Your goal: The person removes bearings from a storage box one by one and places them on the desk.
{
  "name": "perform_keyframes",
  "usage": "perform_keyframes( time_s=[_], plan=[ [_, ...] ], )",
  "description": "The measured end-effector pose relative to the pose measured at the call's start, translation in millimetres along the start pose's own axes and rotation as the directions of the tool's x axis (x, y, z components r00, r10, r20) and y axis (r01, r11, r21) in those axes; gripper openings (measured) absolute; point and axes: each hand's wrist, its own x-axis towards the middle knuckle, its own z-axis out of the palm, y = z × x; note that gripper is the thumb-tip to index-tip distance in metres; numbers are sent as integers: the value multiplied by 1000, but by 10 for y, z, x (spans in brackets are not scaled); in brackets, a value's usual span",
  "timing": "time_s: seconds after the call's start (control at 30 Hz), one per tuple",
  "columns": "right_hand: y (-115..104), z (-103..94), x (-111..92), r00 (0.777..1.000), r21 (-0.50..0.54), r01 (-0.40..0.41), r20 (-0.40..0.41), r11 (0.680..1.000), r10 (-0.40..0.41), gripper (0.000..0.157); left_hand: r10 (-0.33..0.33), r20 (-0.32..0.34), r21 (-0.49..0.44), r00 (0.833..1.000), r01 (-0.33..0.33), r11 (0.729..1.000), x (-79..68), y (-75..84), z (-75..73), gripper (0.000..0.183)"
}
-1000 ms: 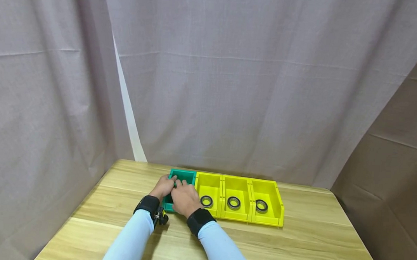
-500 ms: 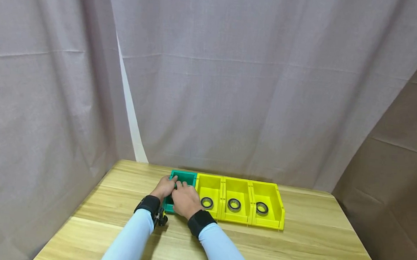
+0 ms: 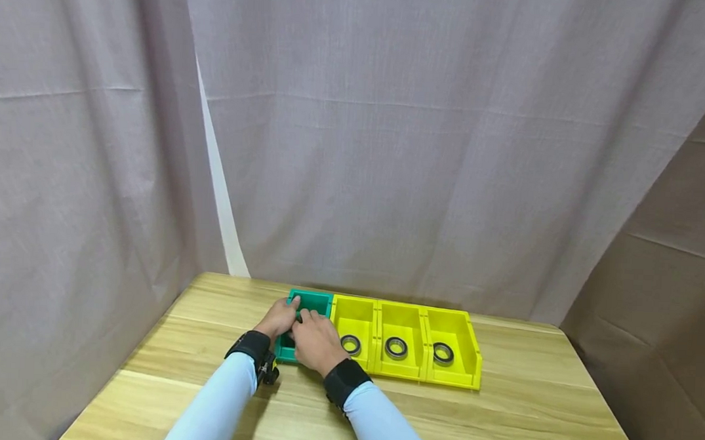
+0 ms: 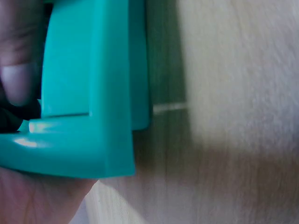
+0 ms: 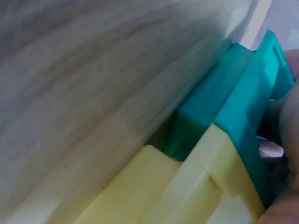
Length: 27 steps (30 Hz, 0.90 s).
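Observation:
My left hand [image 3: 276,318] grips the left wall of a green bin [image 3: 311,299]; in the left wrist view its palm [image 4: 37,198] lies along the outside of the wall. My right hand [image 3: 317,342] reaches over the front of this bin, fingers bent down inside. A fingertip [image 4: 17,84] shows there beside a small dark shape [image 4: 16,115]; I cannot tell whether the right hand holds it. In the right wrist view the right hand [image 5: 290,135] is at the right edge, beside the green bin wall [image 5: 247,105]. The hands hide much of the bin's inside.
Three yellow bins [image 3: 401,376] adjoin the green one on its right. Each has one ring bearing on its floor: a left one [image 3: 357,341], a middle one [image 3: 387,349] and a right one [image 3: 451,357]. The wooden table [image 3: 533,412] meets grey curtains [image 3: 389,182] behind.
My right hand has shifted slightly toward the front, its fingers drawn back a little inside the green bin. The left hand stays about where it was. The bearings keep their places.

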Motion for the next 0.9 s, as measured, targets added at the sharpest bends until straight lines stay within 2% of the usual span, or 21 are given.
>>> perform_keyframes(
  time_s=[0.27,0.4,0.5,0.73,0.9],
  plan=[
    [7,-53,-189,994,80,56,-101,995,-48,24,37,4,32,999,-37,999,10,-22,18,48],
    [-9,-50,-333,988,96,86,-138,992,-73,29,27,33,24,999,-28,999,-6,-38,58,54],
    [0,-74,-443,986,92,91,-148,992,-76,35,27,43,30,999,-29,999,2,-28,115,57],
    [10,-230,-675,979,126,147,-158,981,-126,41,123,14,131,992,-124,984,81,41,210,51],
    [-30,-342,-797,975,177,195,-140,965,-172,40,109,13,122,994,-110,986,124,39,199,51]
  ],
)
